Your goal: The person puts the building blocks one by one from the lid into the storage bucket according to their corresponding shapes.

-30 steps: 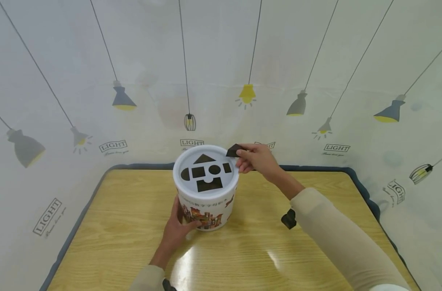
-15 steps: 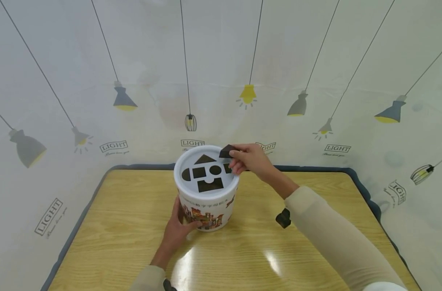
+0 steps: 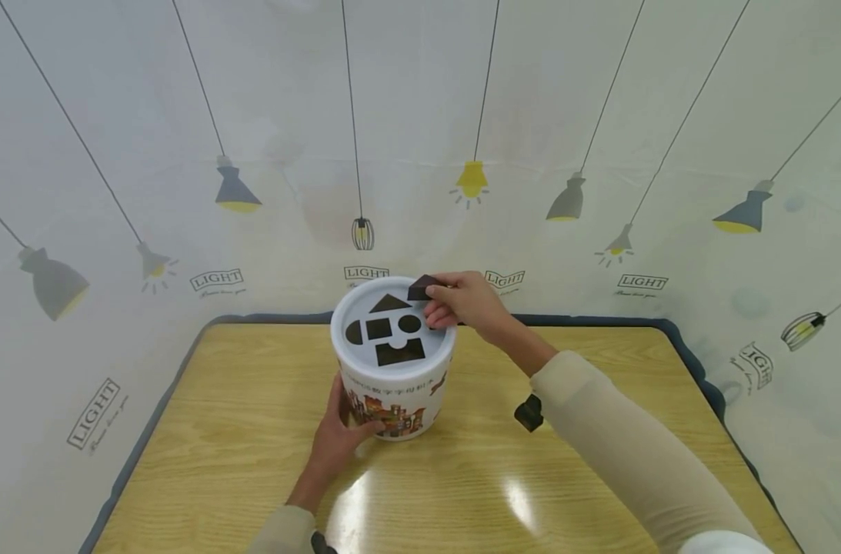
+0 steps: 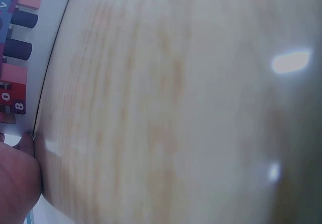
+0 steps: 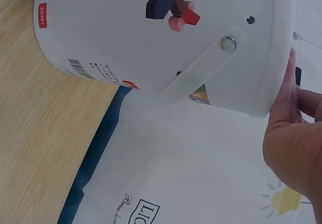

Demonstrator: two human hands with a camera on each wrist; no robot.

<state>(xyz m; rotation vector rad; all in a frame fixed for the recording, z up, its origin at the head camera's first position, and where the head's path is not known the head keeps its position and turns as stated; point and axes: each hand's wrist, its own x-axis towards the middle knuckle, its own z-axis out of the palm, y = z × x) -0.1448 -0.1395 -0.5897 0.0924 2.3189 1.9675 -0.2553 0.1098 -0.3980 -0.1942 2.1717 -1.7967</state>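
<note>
A white shape-sorter bucket (image 3: 427,385) stands on the table, its side printed with coloured blocks. Its pale lid (image 3: 361,300) has several dark cut-outs, including a triangle, a rectangle, a circle and a half-round. My left hand (image 3: 337,442) grips the bucket's lower left side, thumb across the front. Above the lid's back right edge, my right hand (image 3: 472,304) pinches a dark triangular block (image 3: 422,288) between thumb and fingers. Its lower fingers are curled over the lid and cover most of the small rectangular hole. In the right wrist view that hand (image 5: 297,133) is at the bucket's rim.
The wooden table (image 3: 240,431) has a dark blue edge (image 3: 600,319) along its back. Behind it hangs a pale cloth (image 3: 420,115) printed with lamps. A plastic handle (image 5: 201,70) hangs on the bucket's side. A black wrist device (image 3: 528,413) sits under the right sleeve.
My right hand has moved left with the triangular block, from beside the lid's right rim to over the lid. The left hand and the bucket have stayed in place.
</note>
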